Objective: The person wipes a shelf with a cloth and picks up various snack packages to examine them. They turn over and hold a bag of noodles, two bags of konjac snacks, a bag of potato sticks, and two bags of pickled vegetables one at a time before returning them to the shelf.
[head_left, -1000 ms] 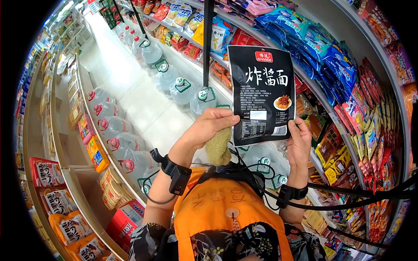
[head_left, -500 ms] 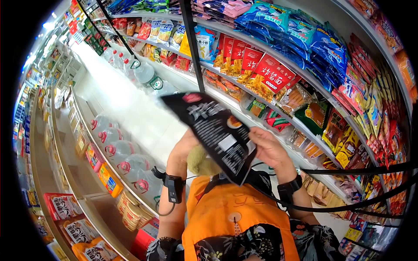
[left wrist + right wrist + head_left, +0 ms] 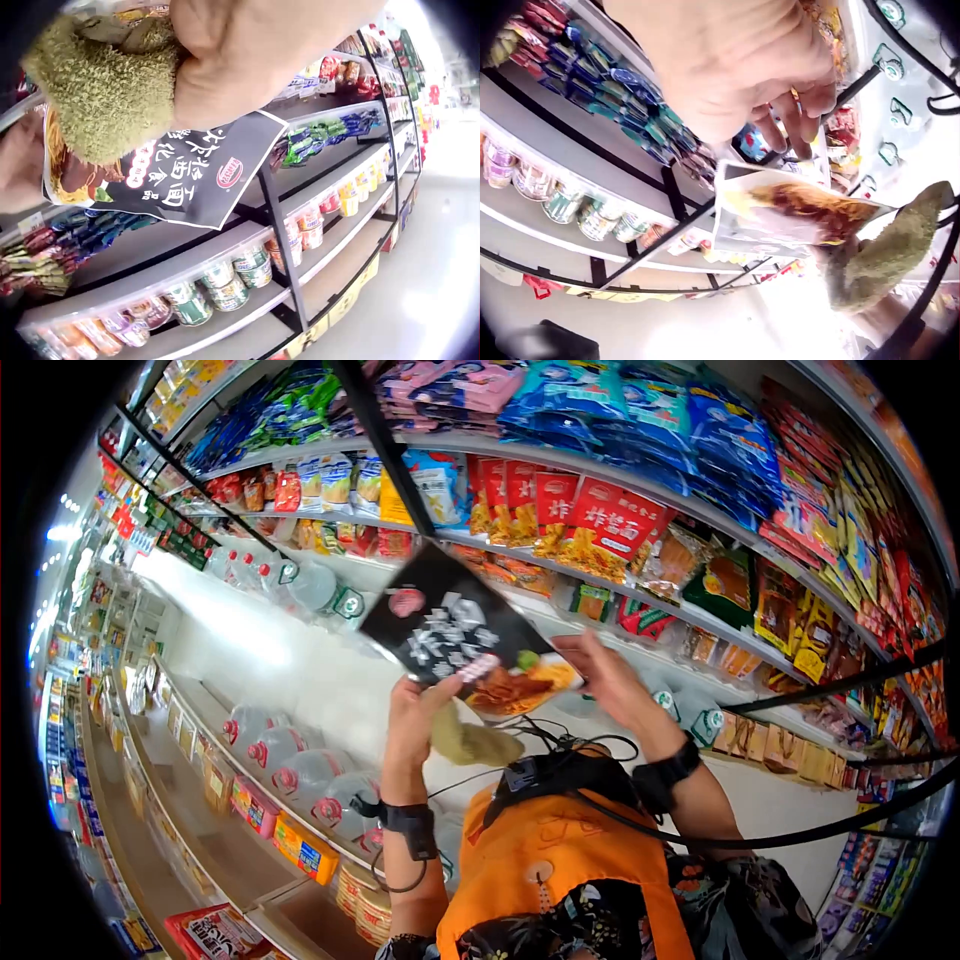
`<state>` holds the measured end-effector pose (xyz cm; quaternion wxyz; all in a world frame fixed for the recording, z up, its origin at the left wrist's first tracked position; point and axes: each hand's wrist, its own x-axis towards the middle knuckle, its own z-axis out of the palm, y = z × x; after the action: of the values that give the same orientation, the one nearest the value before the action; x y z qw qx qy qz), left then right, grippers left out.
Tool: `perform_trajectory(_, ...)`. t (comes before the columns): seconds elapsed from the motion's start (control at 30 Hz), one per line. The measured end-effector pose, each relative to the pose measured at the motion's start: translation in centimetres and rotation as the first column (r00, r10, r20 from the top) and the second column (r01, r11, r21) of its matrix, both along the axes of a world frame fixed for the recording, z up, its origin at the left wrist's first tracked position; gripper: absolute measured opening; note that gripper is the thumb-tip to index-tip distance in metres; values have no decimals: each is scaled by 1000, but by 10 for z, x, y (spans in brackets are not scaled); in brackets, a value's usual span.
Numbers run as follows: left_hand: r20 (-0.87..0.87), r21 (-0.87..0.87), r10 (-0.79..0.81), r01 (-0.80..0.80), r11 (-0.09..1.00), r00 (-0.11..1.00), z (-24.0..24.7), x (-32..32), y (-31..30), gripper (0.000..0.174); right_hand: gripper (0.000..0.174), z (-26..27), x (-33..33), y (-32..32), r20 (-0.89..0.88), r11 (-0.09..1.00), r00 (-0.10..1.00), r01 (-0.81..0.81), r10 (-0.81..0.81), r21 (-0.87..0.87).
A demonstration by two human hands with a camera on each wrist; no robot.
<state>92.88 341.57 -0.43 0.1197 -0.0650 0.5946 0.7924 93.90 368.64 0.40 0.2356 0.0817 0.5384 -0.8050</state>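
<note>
A black noodle packet, its front with a noodle picture facing up, is tilted in front of the person. The left hand grips its lower left edge and also holds a fuzzy green cloth, which hangs below the packet. In the left wrist view, cloth and packet are both at the left hand. Beside the packet's right edge is the right hand, fingers loosely bent. The right wrist view shows that hand apart from the packet.
Shelves ahead carry red noodle packets, blue bags and other snacks. Large water bottles stand on the floor by the left shelving. Black cables run from the person's waist to the right.
The packet has turned from its text-covered back to its picture side and moved left. The right hand has let go of its edge. The view has swung toward the right-hand shelves.
</note>
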Motion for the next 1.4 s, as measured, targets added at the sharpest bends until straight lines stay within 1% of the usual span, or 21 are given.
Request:
perform_trajectory(0.07,-101,-327,-87,50,944,991,4,-9,4,20,48,3,1,7,-283,984,959,40,10,171)
perform_trajectory(0.1,-176,-387,-144,67,920,974,1,-13,8,20,53,6,3,9,-324,924,945,81,49,374)
perform_trajectory(0.17,-213,-260,-220,162,952,952,-8,-21,23,25,62,25,-1,8,-327,737,935,122,140,664)
perform_trajectory(0.2,-199,-281,-251,190,941,947,-12,-26,31,26,47,12,-5,13,-301,766,941,76,158,638)
perform_trajectory(0.23,-283,-267,-280,205,942,917,-10,-31,41,25,39,7,-8,12,-340,817,933,102,120,568)
perform_trajectory(0.3,-254,-280,-257,183,942,933,-2,-41,52,24,18,-6,-21,13,-374,855,927,187,9,483)
perform_trajectory(0.33,-245,-331,-251,162,929,937,-2,-46,53,24,18,3,-29,17,-237,789,972,155,-12,594)
perform_trajectory(0.4,-293,-302,-114,22,953,949,-2,-52,53,18,27,-42,-58,41,-486,627,872,415,-67,659)
perform_trajectory(0.47,-299,-226,15,-86,970,954,0,-56,46,17,36,-76,-93,69,-521,472,839,527,-155,707)
perform_trajectory(0.53,-307,-362,25,-141,922,951,-8,-64,28,15,46,-92,-124,81,-490,498,814,580,-314,644)
perform_trajectory(0.6,-230,-403,103,-191,895,968,-7,-66,16,15,47,-128,-152,105,-524,404,813,581,-254,707)
perform_trajectory(0.7,-135,-330,204,-238,913,970,-7,-68,8,13,45,-158,-179,116,-581,343,779,626,-234,701)
perform_trajectory(0.8,-86,-302,268,-281,911,960,-6,-70,5,11,46,-173,-200,115,-531,435,786,618,-318,654)
perform_trajectory(0.93,-36,-246,294,-294,924,955,-4,-77,5,11,43,-183,-210,96,-494,561,820,563,-288,607)
perform_trajectory(1.0,-22,-213,289,-287,934,957,-5,-80,5,11,45,-188,-216,100,-405,555,862,506,-305,660)
perform_trajectory(1.1,-25,-199,290,-289,937,957,-4,-83,1,11,42,-199,-222,111,-285,670,907,421,-310,611)
perform_trajectory(1.13,-27,-197,297,-296,935,955,-5,-83,-2,11,33,-198,-215,105,-352,710,847,527,-398,466)
perform_trajectory(1.2,-28,-190,299,-299,935,954,-9,-85,-10,11,30,-209,-208,109,-387,702,797,597,-464,388)
perform_trajectory(1.27,2,-162,310,-305,938,951,-6,-86,-19,11,38,-183,-194,85,-397,629,715,697,-575,345)
perform_trajectory(1.3,3,-145,312,-308,940,950,-4,-87,-24,11,47,-190,-193,86,-336,614,693,721,-638,320)
perform_trajectory(1.4,5,-107,316,-314,944,949,-1,-93,-41,11,51,-217,-194,89,-354,515,594,804,-722,297)
